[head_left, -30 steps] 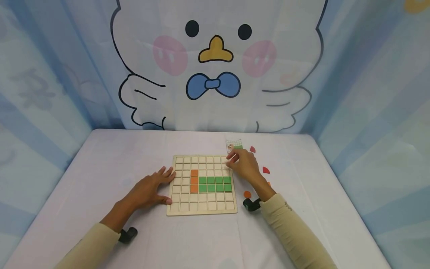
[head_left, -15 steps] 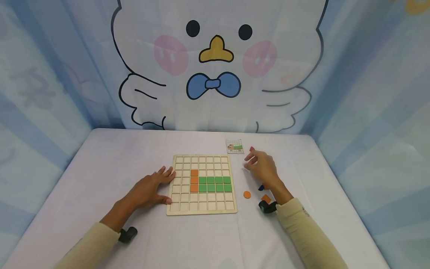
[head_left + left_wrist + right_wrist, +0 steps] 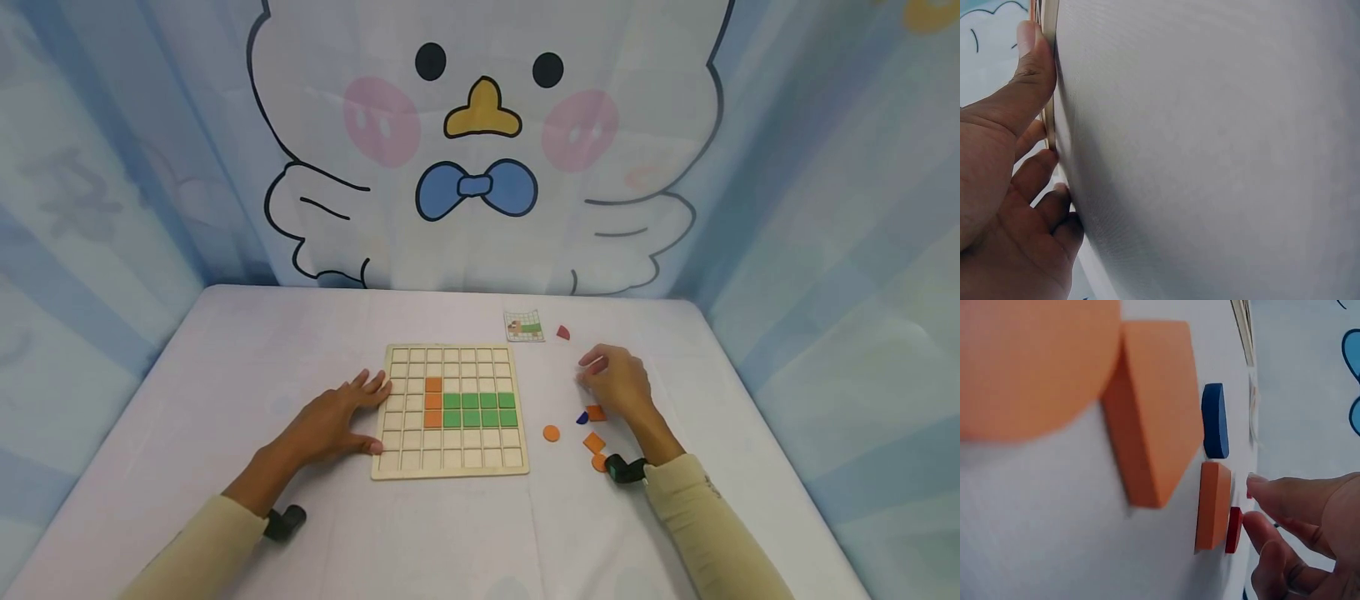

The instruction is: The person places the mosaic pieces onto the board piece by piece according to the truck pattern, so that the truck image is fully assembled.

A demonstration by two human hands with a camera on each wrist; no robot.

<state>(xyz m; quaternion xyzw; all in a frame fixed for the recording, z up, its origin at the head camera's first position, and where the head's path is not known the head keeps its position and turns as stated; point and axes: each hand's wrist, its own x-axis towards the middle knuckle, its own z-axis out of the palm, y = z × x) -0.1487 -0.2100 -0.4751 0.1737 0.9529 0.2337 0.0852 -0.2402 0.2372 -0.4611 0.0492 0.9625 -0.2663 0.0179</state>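
Note:
My left hand point(image 3: 326, 425) rests along the left edge of a wooden grid board point(image 3: 450, 460), thumb and fingertips touching it. In the left wrist view the thumb point(image 3: 1032, 69) lies against the board's edge. A column of orange square tiles point(image 3: 433, 401) and a block of green tiles point(image 3: 479, 409) sit in the grid. Right of the board hovers my right hand point(image 3: 618, 383), thumb and fingers apart. By its index fingertip in the right wrist view is a red piece point(image 3: 1234, 530), hidden under the hand in the head view; contact is unclear.
Behind the board lies a picture card point(image 3: 523, 326), with a red quarter-circle piece point(image 3: 563, 332) beside it. Nearer are a dark blue piece point(image 3: 582, 418), orange squares point(image 3: 594, 442) and orange discs point(image 3: 551, 433). A curtain point(image 3: 480, 250) rises behind the table.
My right hand has moved right and slightly toward me, from the board's upper right corner to above the loose pieces. The card has come into full view. My left hand stays put.

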